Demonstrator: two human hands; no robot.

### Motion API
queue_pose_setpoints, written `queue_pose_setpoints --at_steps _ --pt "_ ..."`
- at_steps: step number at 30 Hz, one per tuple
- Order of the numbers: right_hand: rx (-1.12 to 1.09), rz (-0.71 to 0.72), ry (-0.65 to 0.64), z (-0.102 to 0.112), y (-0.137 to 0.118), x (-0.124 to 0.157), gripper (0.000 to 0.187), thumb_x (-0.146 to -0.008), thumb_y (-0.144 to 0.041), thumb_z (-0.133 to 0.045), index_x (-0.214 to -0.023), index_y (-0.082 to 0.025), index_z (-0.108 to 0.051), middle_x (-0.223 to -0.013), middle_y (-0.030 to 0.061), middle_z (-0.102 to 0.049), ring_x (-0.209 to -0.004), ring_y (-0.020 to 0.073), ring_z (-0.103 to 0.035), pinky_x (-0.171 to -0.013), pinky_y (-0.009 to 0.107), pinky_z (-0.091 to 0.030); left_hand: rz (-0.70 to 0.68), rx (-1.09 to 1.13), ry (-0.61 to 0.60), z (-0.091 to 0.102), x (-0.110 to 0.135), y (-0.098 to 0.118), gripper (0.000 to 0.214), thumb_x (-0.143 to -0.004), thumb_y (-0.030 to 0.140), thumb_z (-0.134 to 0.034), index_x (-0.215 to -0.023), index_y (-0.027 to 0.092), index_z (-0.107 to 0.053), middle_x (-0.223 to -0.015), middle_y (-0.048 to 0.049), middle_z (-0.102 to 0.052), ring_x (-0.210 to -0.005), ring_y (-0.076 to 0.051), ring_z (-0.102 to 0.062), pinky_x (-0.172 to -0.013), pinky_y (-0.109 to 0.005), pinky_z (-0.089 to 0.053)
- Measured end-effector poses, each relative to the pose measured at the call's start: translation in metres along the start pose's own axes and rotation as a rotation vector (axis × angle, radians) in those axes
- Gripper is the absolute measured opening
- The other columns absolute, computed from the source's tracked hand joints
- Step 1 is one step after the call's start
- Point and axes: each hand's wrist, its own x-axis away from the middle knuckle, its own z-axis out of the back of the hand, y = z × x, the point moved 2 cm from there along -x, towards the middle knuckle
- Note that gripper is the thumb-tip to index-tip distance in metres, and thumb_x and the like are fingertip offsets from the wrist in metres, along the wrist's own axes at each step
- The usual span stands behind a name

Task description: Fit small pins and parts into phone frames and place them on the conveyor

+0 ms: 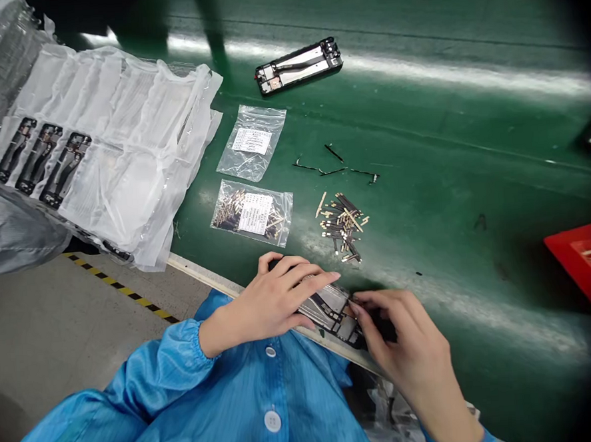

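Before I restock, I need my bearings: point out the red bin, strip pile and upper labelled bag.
Red bin [570,264], head view: bare wall.
Strip pile [344,225], head view: middle.
Upper labelled bag [252,142], head view: white label.

The frame [333,308] is black and silver, the table [449,198] green.

Black-framed, silver-faced oblong device part [331,307], fitted side up

We see it along the near edge of the smooth green workbench [448,191], slanting from upper left to lower right. Pale metal panels [336,294] flank a dark lengthwise strip [323,305]; a copper-coloured patch [350,312] sits toward its right end. Its left end is mostly covered from us.
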Motion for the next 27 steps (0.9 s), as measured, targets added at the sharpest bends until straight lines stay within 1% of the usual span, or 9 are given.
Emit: queue_pose_setpoints --at_steps 2,4,8,11,14,16,20,23,27 --pt "0.027 -0.075 0.052 -0.001 0.0 0.004 0.03 -0.105 -0.031 -0.068 -0.132 -0.02 -0.059 -0.108 0.01 -0.063 -0.087 0.0229 -0.059 -0.075 0.038 -0.052 -0.055 0.022 0.024 0.0 -0.001 -0.004 0.072 -0.097 0.05 -0.076 -0.157 0.022 -0.046 -0.147 -0.0134 -0.065 -0.135 -0.033 -0.055 -0.11 -0.049 -0.031" --pt "-0.002 -0.138 0.051 0.0 -0.002 0.006 0.036 -0.105 -0.036 -0.068 -0.136 -0.02 -0.058 -0.111 0.0109 -0.063 -0.091 0.0244 -0.059 -0.077 0.038 -0.052 -0.113 0.06 0.083 -0.001 -0.002 -0.007 0.061 -0.097 0.056 -0.073 -0.146 0.023 -0.057 -0.141 -0.0116 -0.069 -0.131 -0.032 -0.057 -0.108 -0.049 -0.034" --pt "-0.135 -0.184 -0.003 0.006 -0.009 0.003 0.023 -0.107 -0.03 -0.064 -0.129 -0.025 -0.065 -0.115 0.0089 -0.068 -0.101 0.0249 -0.065 -0.083 0.038 -0.054 -0.158 0.135 0.177 0.0 0.001 -0.009 0.05 -0.099 0.057 -0.07 -0.133 0.022 -0.062 -0.137 -0.0121 -0.07 -0.126 -0.029 -0.06 -0.108 -0.046 -0.04" --pt "-0.094 -0.098 0.026 0.006 -0.012 0.0 0.014 -0.106 -0.024 -0.066 -0.119 -0.026 -0.07 -0.11 0.0078 -0.07 -0.1 0.0254 -0.067 -0.085 0.04 -0.054 -0.135 0.116 0.149 -0.001 0.003 -0.009 0.051 -0.098 0.057 -0.071 -0.135 0.023 -0.062 -0.137 -0.0121 -0.07 -0.126 -0.029 -0.06 -0.109 -0.046 -0.041" --pt "0.025 -0.008 0.104 0.003 -0.011 -0.001 0.015 -0.103 -0.018 -0.069 -0.113 -0.028 -0.074 -0.104 0.0062 -0.07 -0.092 0.024 -0.065 -0.082 0.04 -0.053 -0.098 0.079 0.134 -0.002 0.004 -0.01 0.059 -0.094 0.06 -0.074 -0.138 0.023 -0.061 -0.136 -0.0113 -0.071 -0.129 -0.031 -0.058 -0.108 -0.048 -0.039" --pt "0.039 0.014 0.116 0.0 -0.01 -0.001 0.016 -0.102 -0.016 -0.07 -0.111 -0.028 -0.074 -0.098 0.0051 -0.068 -0.087 0.0221 -0.063 -0.078 0.039 -0.053 -0.079 0.073 0.136 -0.002 0.004 -0.01 0.063 -0.093 0.061 -0.075 -0.139 0.022 -0.059 -0.137 -0.011 -0.072 -0.129 -0.031 -0.057 -0.108 -0.048 -0.038" --pt "-0.067 -0.03 0.078 -0.005 -0.011 0.0 0.011 -0.102 -0.016 -0.07 -0.109 -0.025 -0.069 -0.096 0.0048 -0.068 -0.084 0.0208 -0.064 -0.075 0.037 -0.053 -0.053 0.071 0.115 -0.004 0.005 -0.01 0.066 -0.094 0.06 -0.075 -0.143 0.021 -0.055 -0.141 -0.011 -0.069 -0.131 -0.03 -0.056 -0.109 -0.047 -0.037" --pt "-0.072 -0.079 0.081 -0.006 -0.013 0.0 0.005 -0.103 -0.02 -0.069 -0.104 -0.025 -0.068 -0.092 0.0042 -0.067 -0.082 0.0212 -0.063 -0.074 0.037 -0.051 -0.035 0.069 0.086 -0.006 0.005 -0.011 0.068 -0.094 0.063 -0.073 -0.145 0.022 -0.055 -0.143 -0.0115 -0.069 -0.132 -0.031 -0.056 -0.111 -0.048 -0.036" --pt "-0.189 -0.208 0.094 -0.003 -0.013 0.0 0.005 -0.104 -0.024 -0.069 -0.099 -0.024 -0.068 -0.092 0.0039 -0.065 -0.08 0.0201 -0.061 -0.069 0.035 -0.048 -0.038 0.071 0.083 -0.006 0.005 -0.012 0.068 -0.095 0.064 -0.071 -0.146 0.022 -0.055 -0.143 -0.0118 -0.069 -0.131 -0.032 -0.057 -0.11 -0.048 -0.037"
